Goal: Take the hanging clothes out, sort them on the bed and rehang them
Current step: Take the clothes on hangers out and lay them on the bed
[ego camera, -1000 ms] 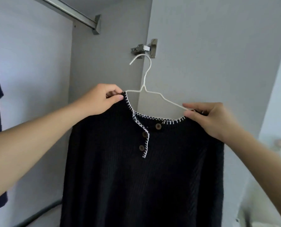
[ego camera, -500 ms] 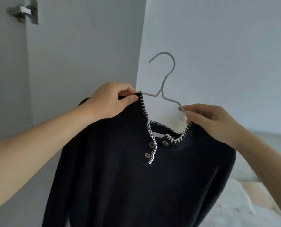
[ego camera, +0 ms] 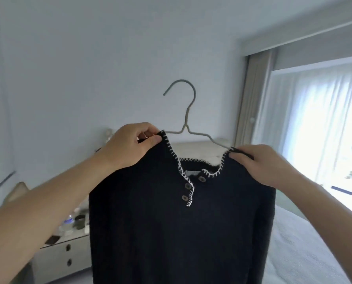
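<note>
A black knit sweater (ego camera: pixel 171 232) with white stitching round the neckline and three brown buttons hangs on a thin grey hanger (ego camera: pixel 186 119), held up in front of me. My left hand (ego camera: pixel 130 148) pinches the sweater's left shoulder at the collar. My right hand (ego camera: pixel 261 165) pinches the right shoulder by the collar. The hanger's hook points up and left, free of any rail. The sweater's lower part runs out of view at the bottom.
A bed (ego camera: pixel 298 247) with pale bedding lies at the lower right, its headboard (ego camera: pixel 199 148) behind the sweater. A nightstand (ego camera: pixel 62 257) with drawers, a bottle and small items stands at the lower left. Curtains and a bright window (ego camera: pixel 324 124) are on the right.
I have turned away from the wardrobe toward the bed, carrying the sweater on its hanger. Both hands keep the same hold on the shoulders.
</note>
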